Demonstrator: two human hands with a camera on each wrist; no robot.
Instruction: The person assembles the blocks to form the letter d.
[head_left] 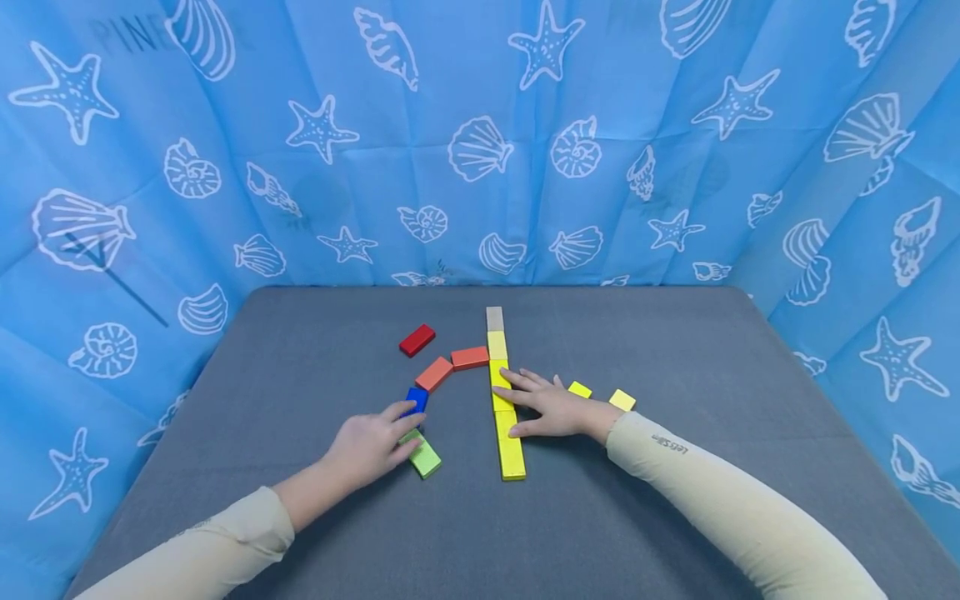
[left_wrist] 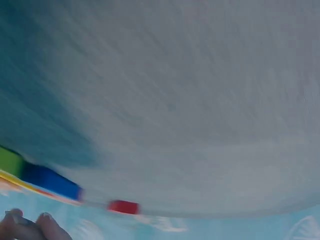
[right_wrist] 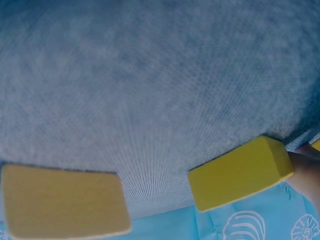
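Observation:
My left hand hovers over a blue block and a light green block, fingers loosely bent; whether they touch is unclear. In the left wrist view its fingertips appear apart from the blue block. My right hand lies with spread fingers across two bright yellow blocks, a nearer one and a farther one. Beyond these, a pale yellow block and a beige block continue the straight line. Two orange blocks, one angled and one beside the line, curve toward the blue one.
A red block lies apart at the back left. Right of the line, partly behind my right arm, are a yellow block and a pale yellow block. The grey table ends at a blue shell-patterned curtain.

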